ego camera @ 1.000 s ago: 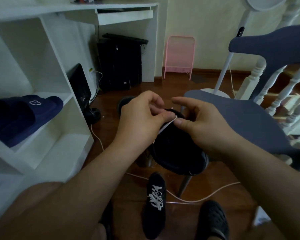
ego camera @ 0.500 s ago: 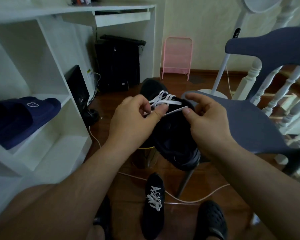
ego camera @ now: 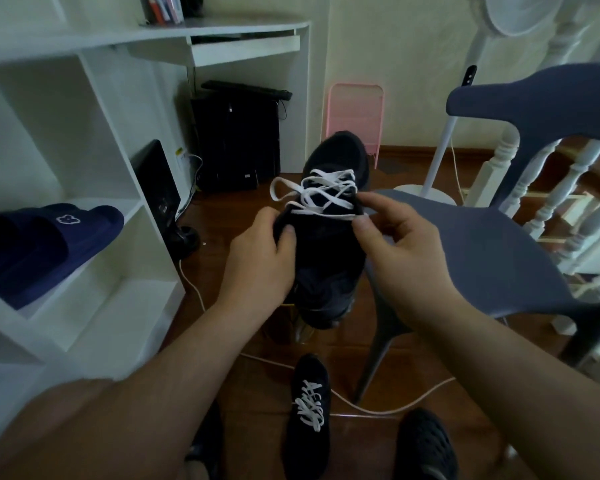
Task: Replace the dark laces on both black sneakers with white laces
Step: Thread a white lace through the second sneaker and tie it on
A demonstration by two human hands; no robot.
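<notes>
A: Which step is this?

B: Lacing the second sneaker point(ego camera: 329, 244), held above the floor. The left hand point(ego camera: 260, 268) grips its collar; the right hand point(ego camera: 399, 258) pinches the white lace point(ego camera: 321, 194) near the top eyelets. The other sneaker point(ego camera: 307, 417) lies on the floor, already white-laced.

A: Next?

B: Probably snugging the crossings and tying off.

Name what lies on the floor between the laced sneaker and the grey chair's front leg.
In the head view, a thin white cable runs across the wooden floor between the sneaker on the floor and the chair leg.
</notes>
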